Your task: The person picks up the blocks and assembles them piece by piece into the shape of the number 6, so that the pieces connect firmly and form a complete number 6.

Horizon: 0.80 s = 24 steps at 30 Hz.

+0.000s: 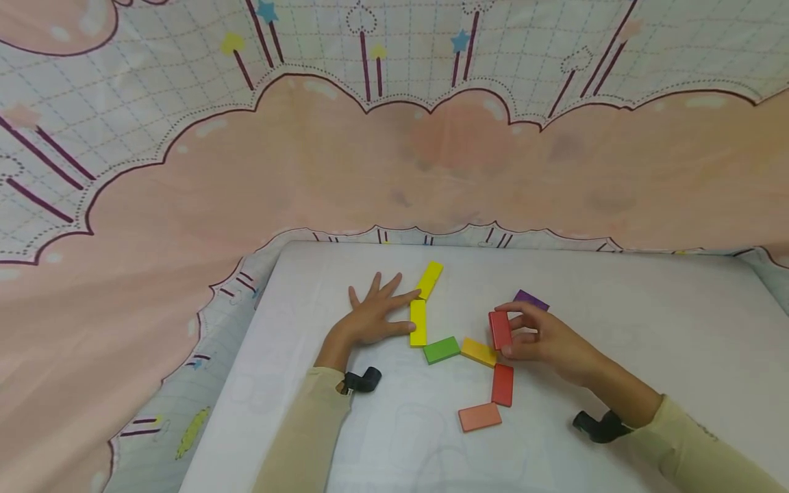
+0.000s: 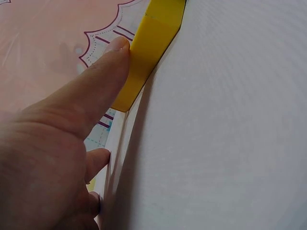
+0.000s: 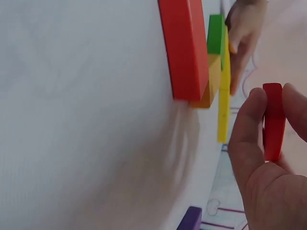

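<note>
My right hand (image 1: 557, 346) pinches a red rectangular block (image 1: 500, 329) between thumb and fingertips, held up near the ochre block (image 1: 476, 351). In the right wrist view this red block (image 3: 274, 124) stands on end in the pinch, apart from the table. My left hand (image 1: 370, 320) lies with fingers spread on the table. Its thumb touches the side of a yellow block (image 1: 418, 325), and its index fingertip reaches the joint with a second yellow block (image 1: 430, 279). From the yellows, a green block (image 1: 441, 350), the ochre block, another red block (image 1: 503, 385) and a salmon block (image 1: 479, 418) run in a bent chain.
A purple block (image 1: 533, 299) lies behind my right fingers, partly hidden by them. All of this is on a white table (image 1: 647, 329). Patterned cloth (image 1: 370, 164) hangs along its back and left side. Each wrist wears a small black camera mount (image 1: 364, 380).
</note>
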Motion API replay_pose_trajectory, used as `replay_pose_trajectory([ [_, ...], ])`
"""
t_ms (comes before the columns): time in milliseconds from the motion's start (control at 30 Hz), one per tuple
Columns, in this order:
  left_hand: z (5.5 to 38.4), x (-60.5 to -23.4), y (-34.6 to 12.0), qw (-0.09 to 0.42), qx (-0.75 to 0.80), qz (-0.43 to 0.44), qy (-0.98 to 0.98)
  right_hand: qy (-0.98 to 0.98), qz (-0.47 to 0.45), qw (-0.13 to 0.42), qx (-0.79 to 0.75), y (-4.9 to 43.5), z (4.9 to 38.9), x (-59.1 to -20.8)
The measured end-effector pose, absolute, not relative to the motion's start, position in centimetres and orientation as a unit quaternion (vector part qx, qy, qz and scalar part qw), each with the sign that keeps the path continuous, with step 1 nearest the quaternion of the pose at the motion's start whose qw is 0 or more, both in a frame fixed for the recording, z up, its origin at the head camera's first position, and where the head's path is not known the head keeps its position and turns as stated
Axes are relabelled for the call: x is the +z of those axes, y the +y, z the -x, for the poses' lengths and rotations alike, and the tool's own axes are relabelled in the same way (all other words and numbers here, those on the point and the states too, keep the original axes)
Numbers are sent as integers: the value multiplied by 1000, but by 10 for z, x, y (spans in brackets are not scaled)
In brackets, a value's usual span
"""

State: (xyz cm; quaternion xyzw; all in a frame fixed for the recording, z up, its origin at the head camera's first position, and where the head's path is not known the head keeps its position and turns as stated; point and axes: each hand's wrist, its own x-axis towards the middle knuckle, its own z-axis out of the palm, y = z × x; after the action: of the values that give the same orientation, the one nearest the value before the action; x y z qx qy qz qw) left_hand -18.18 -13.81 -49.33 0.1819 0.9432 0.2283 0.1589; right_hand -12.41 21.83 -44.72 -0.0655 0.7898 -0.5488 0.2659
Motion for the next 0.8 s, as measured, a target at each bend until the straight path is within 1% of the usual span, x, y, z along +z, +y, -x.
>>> replay_pose_trajectory([
  [800, 181, -496, -144, 153, 226, -192, 943, 756, 71, 323, -564, 169, 97, -447],
])
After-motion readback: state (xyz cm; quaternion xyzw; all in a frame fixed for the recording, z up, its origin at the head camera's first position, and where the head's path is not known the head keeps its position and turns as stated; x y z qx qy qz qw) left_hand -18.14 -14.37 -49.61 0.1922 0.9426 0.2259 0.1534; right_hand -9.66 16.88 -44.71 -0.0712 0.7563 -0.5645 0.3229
